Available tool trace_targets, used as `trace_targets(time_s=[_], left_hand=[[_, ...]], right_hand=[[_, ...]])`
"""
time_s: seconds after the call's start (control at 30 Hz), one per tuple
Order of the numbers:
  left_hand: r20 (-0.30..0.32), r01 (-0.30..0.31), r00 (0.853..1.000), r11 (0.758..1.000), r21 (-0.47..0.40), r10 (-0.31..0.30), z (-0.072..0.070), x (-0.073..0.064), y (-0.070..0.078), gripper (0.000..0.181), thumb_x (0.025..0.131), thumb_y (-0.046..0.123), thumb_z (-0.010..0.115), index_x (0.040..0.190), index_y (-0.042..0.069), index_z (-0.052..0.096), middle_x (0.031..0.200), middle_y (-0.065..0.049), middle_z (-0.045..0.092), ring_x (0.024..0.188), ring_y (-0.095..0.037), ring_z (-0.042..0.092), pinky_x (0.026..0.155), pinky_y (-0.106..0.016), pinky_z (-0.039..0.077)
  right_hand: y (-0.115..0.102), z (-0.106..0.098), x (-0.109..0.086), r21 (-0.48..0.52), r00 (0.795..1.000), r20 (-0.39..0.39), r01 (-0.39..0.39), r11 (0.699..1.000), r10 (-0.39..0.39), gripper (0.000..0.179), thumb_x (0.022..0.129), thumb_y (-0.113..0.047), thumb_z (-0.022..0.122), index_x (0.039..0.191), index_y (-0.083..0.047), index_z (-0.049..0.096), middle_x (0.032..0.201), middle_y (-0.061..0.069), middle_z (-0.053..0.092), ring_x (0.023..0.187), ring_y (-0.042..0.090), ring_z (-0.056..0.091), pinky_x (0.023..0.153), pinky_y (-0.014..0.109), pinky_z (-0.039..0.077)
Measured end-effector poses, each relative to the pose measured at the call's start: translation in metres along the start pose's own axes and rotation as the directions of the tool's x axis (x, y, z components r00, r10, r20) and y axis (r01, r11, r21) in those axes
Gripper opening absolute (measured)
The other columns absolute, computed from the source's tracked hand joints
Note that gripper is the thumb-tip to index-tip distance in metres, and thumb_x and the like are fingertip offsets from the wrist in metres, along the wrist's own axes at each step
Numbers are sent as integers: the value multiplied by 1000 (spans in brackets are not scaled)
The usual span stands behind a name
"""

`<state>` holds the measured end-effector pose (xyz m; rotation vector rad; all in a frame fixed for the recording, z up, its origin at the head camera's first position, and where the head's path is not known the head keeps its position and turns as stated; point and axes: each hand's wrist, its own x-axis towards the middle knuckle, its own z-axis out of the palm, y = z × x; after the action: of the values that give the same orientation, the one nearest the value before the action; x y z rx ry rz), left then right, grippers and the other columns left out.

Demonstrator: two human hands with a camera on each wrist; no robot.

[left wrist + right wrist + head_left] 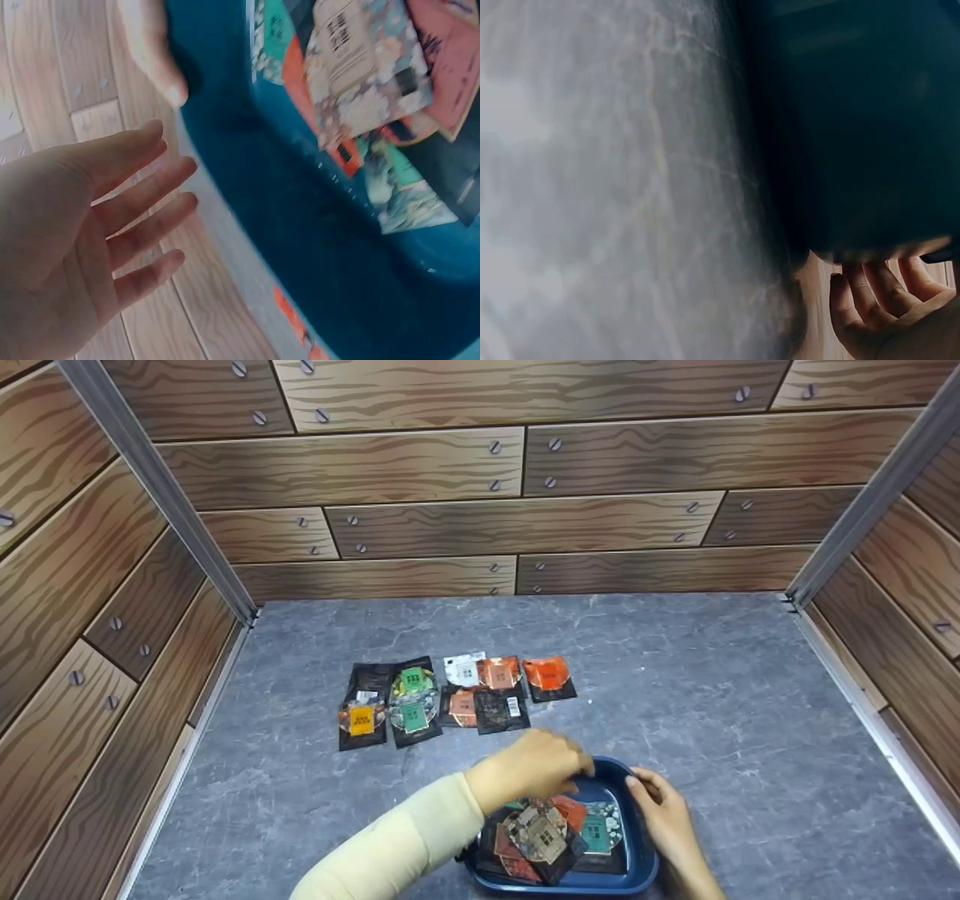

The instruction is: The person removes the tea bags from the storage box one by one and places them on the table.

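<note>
My left hand (536, 765), in a pale sleeve, is over the far side of a blue plastic bin (592, 791). In the left wrist view its fingers are spread and loosely bent, with nothing between them. At the bin's right side, my right hand (670, 814) grips the rim, thumb over the edge. The right wrist view has that hand's fingers (885, 300) against the outer wall. Inside the bin, flat packets overlap: a brown-patterned packet (540, 832) on top, a green-labelled packet (596, 834) to its right, a red packet (517, 864) partly beneath.
Beyond the bin, more packets lie in overlapping groups on the grey marbled table (712, 690). They include an orange packet (550, 675), a white packet (462, 669), a green packet (413, 716) and a yellow-labelled packet (361, 720). Wood-patterned walls (420, 465) enclose the table.
</note>
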<state>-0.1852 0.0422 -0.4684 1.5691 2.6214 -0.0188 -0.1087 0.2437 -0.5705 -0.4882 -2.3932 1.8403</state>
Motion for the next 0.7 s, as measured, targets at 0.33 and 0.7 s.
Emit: trace_targets(time_s=[0.33, 0.7], left_hand=[[203, 35, 977, 984, 174, -71, 25, -3, 19, 37, 79, 45, 79, 113, 31, 71, 106, 11, 62, 98, -9, 58, 80, -26, 47], [338, 88, 927, 969, 230, -165, 37, 1, 33, 57, 70, 51, 85, 119, 29, 65, 109, 10, 62, 97, -10, 60, 78, -26, 48]], right_hand=[[0, 1, -1, -2, 1000, -2, -5, 1000, 5, 34, 100, -13, 59, 125, 10, 58, 120, 23, 65, 89, 2, 61, 80, 17, 49], [0, 1, 0, -20, 1000, -11, 6, 1000, -6, 34, 100, -13, 58, 124, 10, 59, 118, 23, 66, 88, -1, 60, 80, 16, 48]])
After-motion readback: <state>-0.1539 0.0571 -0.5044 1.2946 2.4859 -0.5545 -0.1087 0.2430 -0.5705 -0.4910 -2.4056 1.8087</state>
